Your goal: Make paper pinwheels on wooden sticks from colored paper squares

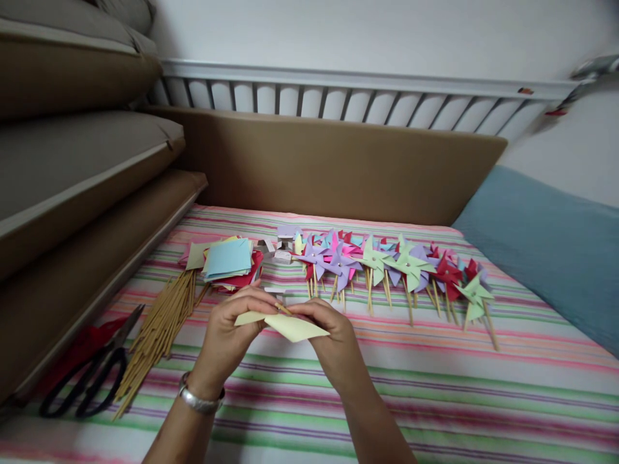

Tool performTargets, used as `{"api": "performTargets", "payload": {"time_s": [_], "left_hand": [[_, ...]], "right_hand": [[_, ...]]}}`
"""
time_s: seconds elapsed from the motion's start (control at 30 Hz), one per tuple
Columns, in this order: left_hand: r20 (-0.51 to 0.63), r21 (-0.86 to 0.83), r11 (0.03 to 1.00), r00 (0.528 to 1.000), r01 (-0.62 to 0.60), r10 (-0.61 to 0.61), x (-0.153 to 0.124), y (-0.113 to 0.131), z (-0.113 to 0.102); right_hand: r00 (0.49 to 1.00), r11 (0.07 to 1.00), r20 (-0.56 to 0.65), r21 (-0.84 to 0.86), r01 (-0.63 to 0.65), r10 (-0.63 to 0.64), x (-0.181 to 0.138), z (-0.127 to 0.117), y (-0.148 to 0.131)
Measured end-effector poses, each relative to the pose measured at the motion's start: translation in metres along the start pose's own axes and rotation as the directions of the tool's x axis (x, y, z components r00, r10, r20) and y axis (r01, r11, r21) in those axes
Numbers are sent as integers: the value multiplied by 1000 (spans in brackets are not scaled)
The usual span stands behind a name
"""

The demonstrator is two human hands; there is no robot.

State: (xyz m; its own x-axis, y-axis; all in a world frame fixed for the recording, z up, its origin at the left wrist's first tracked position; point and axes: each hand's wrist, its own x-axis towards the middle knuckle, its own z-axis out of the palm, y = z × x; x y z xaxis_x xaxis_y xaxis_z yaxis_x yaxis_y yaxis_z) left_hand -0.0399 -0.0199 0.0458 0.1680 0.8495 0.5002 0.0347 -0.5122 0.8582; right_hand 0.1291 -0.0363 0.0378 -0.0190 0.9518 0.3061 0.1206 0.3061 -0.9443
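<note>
A sheet of pale yellow paper (296, 327), bent into folds, is held up in front of me above the bed. My left hand (236, 317) is closed on its left part, fingers on top. My right hand (329, 325) is closed in a pinch at the paper's far side. Between the fingertips of both hands shows the short tan end of a wooden stick (284, 310); most of it is hidden. Beyond my hands lie finished paper pinwheels on sticks, among them a purple pinwheel (340, 263) and a light green pinwheel (411, 264).
Left of my hands lie a bundle of wooden sticks (157, 332), black-handled scissors (91, 370) and a stack of coloured paper squares (228, 259). Small open boxes (284, 245) stand behind. Stacked cushions (82, 174) rise at left; a brown board (329, 167) closes the back.
</note>
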Motion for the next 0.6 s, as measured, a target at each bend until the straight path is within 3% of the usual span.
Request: {"api": "performTargets", "payload": {"time_s": [0.6], "left_hand": [[-48,-28,998,998,50,-51,-6,-12,-4]], "right_hand": [[999,995,-44,97,-24,29,-1,6,-6]]}}
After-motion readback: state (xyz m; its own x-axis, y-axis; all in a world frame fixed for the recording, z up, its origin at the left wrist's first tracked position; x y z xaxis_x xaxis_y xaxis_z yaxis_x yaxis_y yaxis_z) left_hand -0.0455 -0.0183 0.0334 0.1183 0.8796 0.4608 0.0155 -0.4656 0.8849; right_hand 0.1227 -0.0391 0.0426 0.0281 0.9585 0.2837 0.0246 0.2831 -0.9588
